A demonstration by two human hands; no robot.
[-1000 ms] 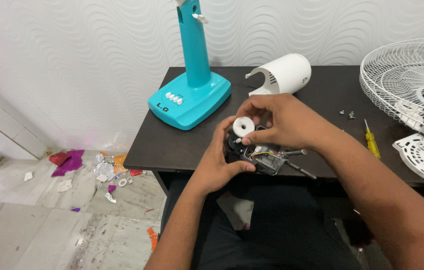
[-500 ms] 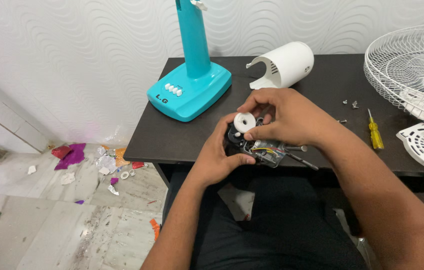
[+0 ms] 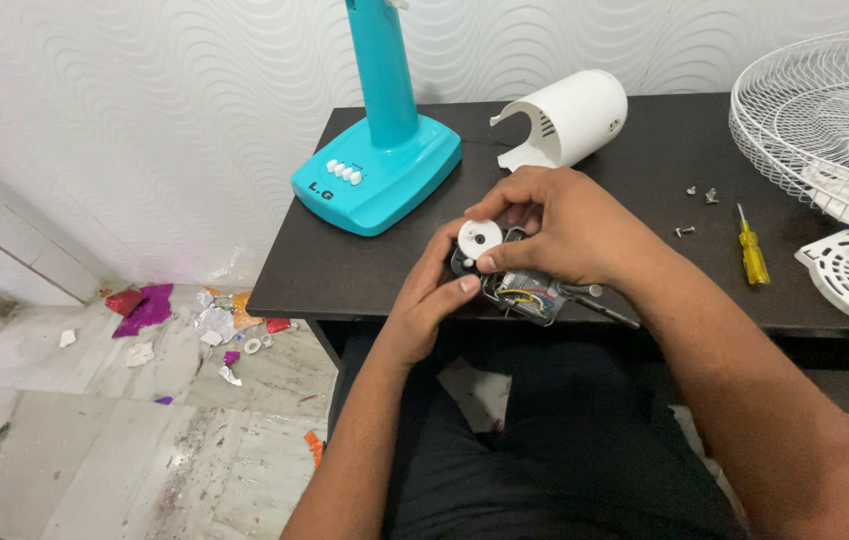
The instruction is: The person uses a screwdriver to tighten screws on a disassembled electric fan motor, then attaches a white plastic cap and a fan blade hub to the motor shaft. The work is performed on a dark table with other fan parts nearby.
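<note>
Head view: a small fan motor assembly (image 3: 519, 290), dark body with a clear housing showing yellow wiring, is held just above the front edge of the desk (image 3: 344, 265), near its middle. Its long axis runs left to right, with a thin shaft poking out toward the right. A white round cap (image 3: 480, 238) sits at its left end. The right hand (image 3: 569, 225) closes over the top, fingers curled around the body, thumb pressing the cap. The left hand (image 3: 434, 300) cups it from below-left, fingers closed on it. Farther back stand a teal fan base (image 3: 376, 170) and a white motor cover (image 3: 566, 120); a yellow screwdriver (image 3: 750, 252) lies toward the right edge.
</note>
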